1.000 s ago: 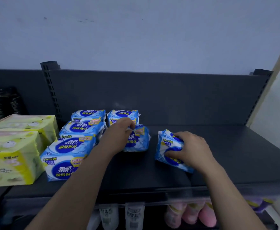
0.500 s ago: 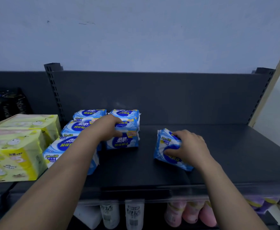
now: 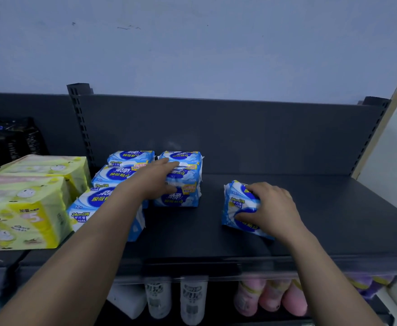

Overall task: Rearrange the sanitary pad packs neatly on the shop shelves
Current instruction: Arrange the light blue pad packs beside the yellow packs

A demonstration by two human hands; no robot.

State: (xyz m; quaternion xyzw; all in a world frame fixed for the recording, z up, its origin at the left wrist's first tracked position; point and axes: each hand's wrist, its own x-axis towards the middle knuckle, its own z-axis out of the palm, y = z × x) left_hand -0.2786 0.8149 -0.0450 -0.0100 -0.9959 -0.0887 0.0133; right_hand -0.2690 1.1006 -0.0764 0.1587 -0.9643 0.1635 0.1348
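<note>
Blue-and-white sanitary pad packs lie on a dark grey shelf (image 3: 334,220). Three form a column at the left: a back pack (image 3: 131,157), a middle pack (image 3: 111,175) and a front pack (image 3: 87,208). A second column holds a rear pack (image 3: 183,156) and a front pack (image 3: 181,198) right against it. My left hand (image 3: 155,182) rests on that front pack, fingers stretched over its top and thumb on its front face. Alone to the right, a tilted pack (image 3: 237,205) is gripped by my right hand (image 3: 272,208), fingers curled over the top.
Yellow-green tissue bundles (image 3: 28,208) crowd the shelf's left end, with black packets (image 3: 9,142) behind them. A slotted upright (image 3: 80,118) stands at the back panel. White bottles (image 3: 157,297) and pink bottles (image 3: 270,297) sit on the shelf below. A wall closes the right side.
My left hand slid the second column's front pack left and back, squaring it against the rear pack, and its fingers have straightened. My right hand kept its grip on the tilted pack.
</note>
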